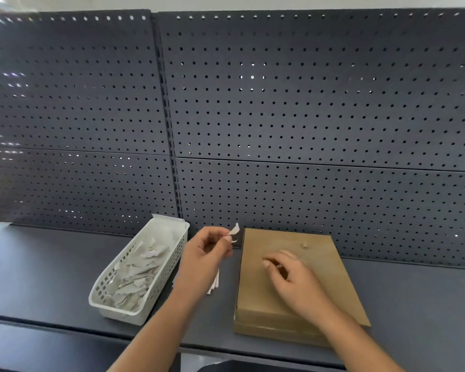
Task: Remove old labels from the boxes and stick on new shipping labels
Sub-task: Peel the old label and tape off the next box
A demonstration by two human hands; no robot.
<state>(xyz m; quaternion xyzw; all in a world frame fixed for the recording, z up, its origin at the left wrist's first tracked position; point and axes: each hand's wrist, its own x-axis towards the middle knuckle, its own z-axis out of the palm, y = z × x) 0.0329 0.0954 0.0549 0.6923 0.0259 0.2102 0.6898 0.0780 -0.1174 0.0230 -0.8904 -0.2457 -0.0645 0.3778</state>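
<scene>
Setting: dark pegboard [306, 103] backing a dark counter [51, 264]. Basket [118, 314], white, left of centre, running from the back toward the front edge; holds torn label pieces. Box [255, 291], flat cardboard, right of the basket, reaching almost to the front edge; top mostly bare, one fleck [304, 245] near its back edge. Sheets [214, 284], white, between basket and box, partly hidden. Left hand [204, 253]: grip narrow, pinching a scrap [235, 230] above the gap between basket and box. Right hand [293, 275]: over the box top, fingers curled; blur hides whether it pinches anything. Risks, judged: adhesive could keep the scrap stuck to the fingers or drop it short of the basket; a leftover fleck could lift a new label.
</scene>
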